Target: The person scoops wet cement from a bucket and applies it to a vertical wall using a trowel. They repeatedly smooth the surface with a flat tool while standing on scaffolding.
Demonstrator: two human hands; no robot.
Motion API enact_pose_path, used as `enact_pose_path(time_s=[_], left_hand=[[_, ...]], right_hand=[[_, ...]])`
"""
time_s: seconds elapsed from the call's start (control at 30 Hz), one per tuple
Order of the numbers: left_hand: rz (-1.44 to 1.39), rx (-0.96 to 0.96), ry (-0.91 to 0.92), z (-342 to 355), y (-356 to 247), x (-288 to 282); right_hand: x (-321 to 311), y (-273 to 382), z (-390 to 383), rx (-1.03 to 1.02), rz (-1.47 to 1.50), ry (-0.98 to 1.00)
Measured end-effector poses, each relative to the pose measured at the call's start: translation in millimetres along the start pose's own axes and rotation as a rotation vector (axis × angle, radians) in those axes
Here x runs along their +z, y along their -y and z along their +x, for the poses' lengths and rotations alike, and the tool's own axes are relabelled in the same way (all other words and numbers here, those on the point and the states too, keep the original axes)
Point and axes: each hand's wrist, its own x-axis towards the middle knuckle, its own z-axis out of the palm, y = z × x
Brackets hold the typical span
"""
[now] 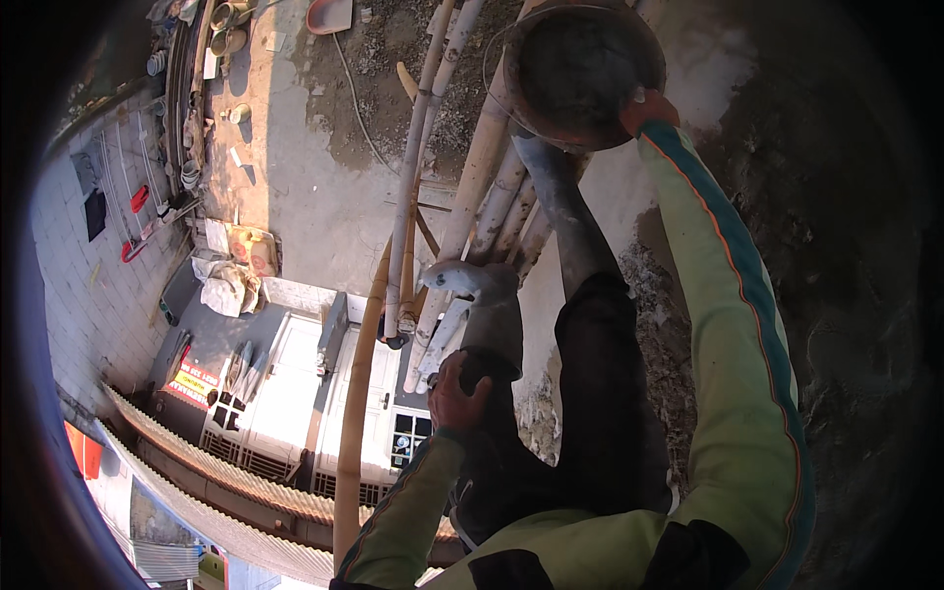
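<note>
My right hand (pixel 644 113) grips the rim of a dark, dirty bucket (pixel 575 69) with a wire handle at the upper right. My left hand (pixel 460 393) rests on my bent leg at the top of a grey boot (pixel 497 334), its thumb spread from the fingers. My other boot (pixel 551 197) reaches up toward the bucket. Several bamboo poles (pixel 487 138) run beside my boots, some pale and mud-streaked.
A wet, rough cement wall (pixel 747 236) fills the right side. Far below lie a concrete ground (pixel 334 197), white doors (pixel 280 364), corrugated roofing (pixel 211 452), sacks (pixel 231 285) and a block wall (pixel 88 256). A bamboo pole (pixel 359 393) rises past my left arm.
</note>
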Motion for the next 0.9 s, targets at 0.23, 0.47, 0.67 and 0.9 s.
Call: enact_pose_path(time_s=[0.23,0.47,0.67,0.9], left_hand=[[-0.041,-0.003,-0.046,-4.2,-1.6,0.7],[-0.047,-0.01,-0.036,-0.5,-5.7,-6.7],[-0.037,0.037,-0.121,-10.8,-3.0,-7.2],[0.022,0.087,-0.104,6.4,-12.5,-18.8]], right_hand=[[57.7,-36.8,-2.1,-0.778,-0.2,-0.192],[37.5,-68.8,-63.2,-0.335,-0.037,-0.026],[-169.6,-42.2,-184.4,-0.359,0.935,0.579],[-296.1,-212.0,-102.2,0.16,1.368,0.386]])
